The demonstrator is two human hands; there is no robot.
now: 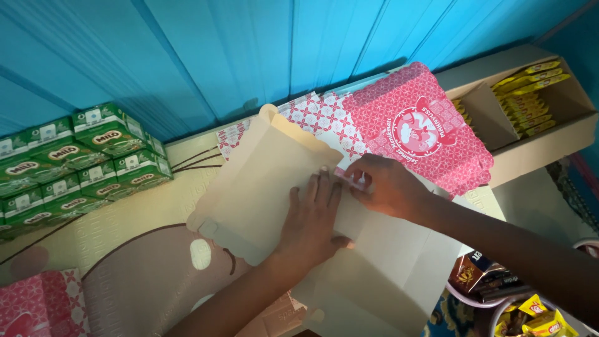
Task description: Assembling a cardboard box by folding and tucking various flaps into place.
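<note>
Both forearms are bare, with no sleeves in view. The left hand (312, 218) and right hand (387, 184) wear no gloves. The fingers carry no rings.

A flat cardboard box blank (274, 181) is showing a plain beige inside, while its outer panel (412, 125) is displaying pink-red with white floral lattice. Small drink cartons (81, 162) are showing green. The corrugated wall (249, 50) is glowing bright blue. Sachets (530, 93) are showing yellow.

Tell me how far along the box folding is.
Early on. The flat cardboard box lies plain side up, one flap partly bent. The left hand presses it flat while the right hand pinches a fold at its pink edge. No walls stand yet. More pink flat boxes wait behind, unfolded.
</note>
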